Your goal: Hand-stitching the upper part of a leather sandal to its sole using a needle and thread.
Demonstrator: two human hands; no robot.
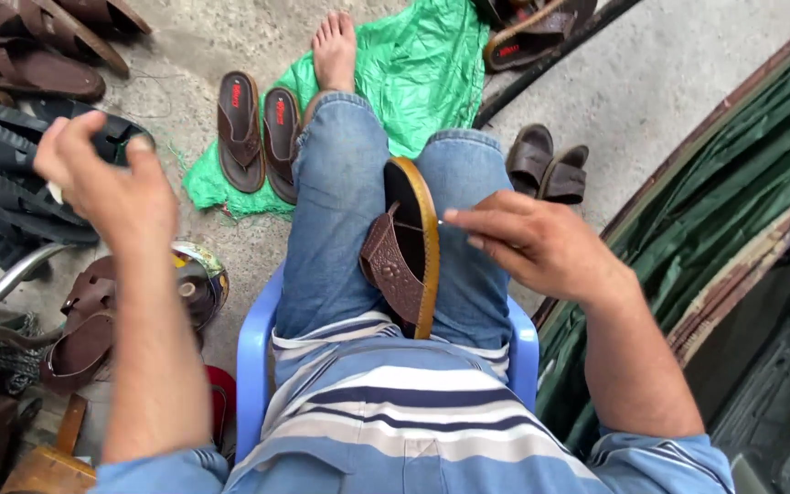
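Note:
A brown leather sandal [409, 252] with a tan edge stands on its side, clamped between my knees in blue jeans. My right hand [528, 242] pinches a thin needle-like tool [445, 222] against the sandal's rim. My left hand [107, 178] is raised out to the left with fingers curled, pinching something small and pale that I cannot make out. I sit on a blue plastic chair [253, 352].
A green plastic sheet [422, 64] lies on the concrete floor under my bare foot [334, 50]. Pairs of brown sandals [258, 133] sit on the floor ahead, others at top left, top right and by my right knee. A round tin [203, 279] sits at left; green tarpaulin [733, 174] at right.

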